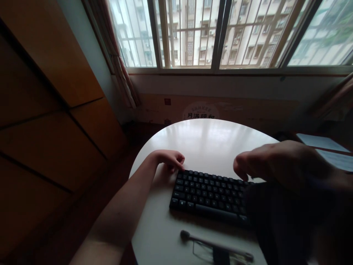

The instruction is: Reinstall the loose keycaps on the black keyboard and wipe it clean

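Dark blurred fabric (273, 221) is looming below the right hand (270, 162), its grip impossible to tell. Over by the table's (204, 141) left edge, the left hand (171, 158) is resting folded narrow, thumb touching the far-left corner of the keyboard (209, 195), which is lying inward from that edge

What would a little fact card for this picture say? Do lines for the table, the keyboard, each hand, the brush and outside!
Table: white, with a curved far edge
Keyboard: black, lying on the table
Left hand: at the keyboard's far left corner, fingers curled
Right hand: blurred, near the keyboard's right end; touching or not, can't tell
Dark shape: hides the keyboard's right end; unclear what it is
Brush: on the table's near side, bristles toward the left
Outside: buildings behind window bars
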Tool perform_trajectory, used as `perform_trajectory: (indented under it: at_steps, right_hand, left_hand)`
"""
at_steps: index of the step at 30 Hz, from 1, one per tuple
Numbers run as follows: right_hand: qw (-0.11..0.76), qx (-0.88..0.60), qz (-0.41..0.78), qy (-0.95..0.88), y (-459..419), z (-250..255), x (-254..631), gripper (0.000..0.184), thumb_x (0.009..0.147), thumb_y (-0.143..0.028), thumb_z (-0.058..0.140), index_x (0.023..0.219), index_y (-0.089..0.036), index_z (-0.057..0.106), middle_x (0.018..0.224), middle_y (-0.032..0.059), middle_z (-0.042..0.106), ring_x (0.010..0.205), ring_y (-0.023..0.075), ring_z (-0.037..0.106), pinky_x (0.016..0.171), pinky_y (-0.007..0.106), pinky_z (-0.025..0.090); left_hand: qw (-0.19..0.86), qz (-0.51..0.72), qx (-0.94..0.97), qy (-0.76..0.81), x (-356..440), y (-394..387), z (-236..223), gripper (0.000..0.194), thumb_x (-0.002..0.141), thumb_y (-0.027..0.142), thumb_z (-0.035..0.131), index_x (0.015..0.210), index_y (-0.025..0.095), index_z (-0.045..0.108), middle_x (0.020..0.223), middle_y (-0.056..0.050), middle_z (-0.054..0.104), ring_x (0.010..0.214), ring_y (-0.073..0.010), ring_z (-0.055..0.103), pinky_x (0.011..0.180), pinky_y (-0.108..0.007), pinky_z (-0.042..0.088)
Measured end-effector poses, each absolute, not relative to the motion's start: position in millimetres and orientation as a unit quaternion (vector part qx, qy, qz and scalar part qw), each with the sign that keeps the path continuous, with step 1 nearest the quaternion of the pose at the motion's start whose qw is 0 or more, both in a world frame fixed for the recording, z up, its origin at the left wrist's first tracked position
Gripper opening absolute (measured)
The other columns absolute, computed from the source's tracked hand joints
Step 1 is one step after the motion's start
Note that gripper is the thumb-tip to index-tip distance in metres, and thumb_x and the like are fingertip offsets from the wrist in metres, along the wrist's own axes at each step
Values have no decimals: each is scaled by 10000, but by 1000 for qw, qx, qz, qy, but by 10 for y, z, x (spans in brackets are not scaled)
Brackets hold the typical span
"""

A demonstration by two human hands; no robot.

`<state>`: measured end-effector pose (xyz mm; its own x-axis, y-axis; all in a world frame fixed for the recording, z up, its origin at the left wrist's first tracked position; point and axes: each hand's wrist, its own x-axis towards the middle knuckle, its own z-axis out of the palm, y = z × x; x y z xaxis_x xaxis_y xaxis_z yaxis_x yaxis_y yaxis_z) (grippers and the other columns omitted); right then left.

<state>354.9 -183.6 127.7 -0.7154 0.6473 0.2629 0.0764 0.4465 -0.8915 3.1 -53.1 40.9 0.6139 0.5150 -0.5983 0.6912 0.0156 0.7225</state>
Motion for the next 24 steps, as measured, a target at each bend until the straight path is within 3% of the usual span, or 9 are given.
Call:
perform_trajectory:
  at_steps: [2, 5, 8, 16, 20, 24]
  right_hand:
    - [252, -185, 503, -806, -1795, 1390, 3205, 426, 844, -595, 655, 669, -227, 531, 654, 3, 507, 616, 152, 489, 595, 286, 459]
    - [138, -230, 432, -861, -1645, 1199, 2799, 57, 869, -246, 620, 869, -191, 608, 777, -2, 580, 708, 139, 519, 651, 250, 440]
    - [78, -278, 339, -895, -1523, 806, 2571, 157, 800, -68, 536, 850, -194, 615, 785, -18, 628, 684, 129, 541, 636, 239, 410]
    - [142, -334, 230, -903, -1474, 451, 2423, 103, 776, -122, 589, 851, -191, 598, 818, 11, 630, 730, 158, 543, 661, 265, 383]
    - [161, -371, 194, -894, -1446, 358, 2383, 165, 718, -169, 675, 876, -184, 626, 1007, 83, 629, 962, 245, 537, 823, 346, 433]
    - [167, -363, 249, -882, -1434, 279, 2349, 157, 720, -158, 679, 872, -184, 657, 1160, 107, 609, 1102, 276, 515, 940, 394, 440]
  left_hand:
    - [565, -78, 698, 433, 36, -536, 410, 537, 601, 561, 883, 723, 206, 500, 541, 33, 601, 523, -151, 584, 495, -239, 423]
    - [569, -76, 697, 429, 37, -537, 412, 536, 600, 556, 886, 727, 206, 500, 550, 40, 592, 527, -152, 591, 496, -239, 422]
    - [575, -78, 696, 423, 33, -518, 399, 549, 581, 562, 896, 731, 206, 506, 548, 46, 587, 525, -154, 599, 498, -244, 434]
    - [586, -78, 695, 410, 15, -439, 303, 561, 562, 565, 909, 737, 200, 522, 557, 50, 593, 507, -147, 604, 482, -242, 440]
    - [586, -77, 695, 409, 16, -440, 300, 553, 571, 563, 907, 738, 201, 524, 561, 49, 592, 508, -149, 606, 483, -243, 437]
    - [588, -73, 693, 411, 24, -457, 313, 562, 561, 567, 912, 736, 204, 519, 556, 52, 585, 518, -152, 608, 483, -237, 430]
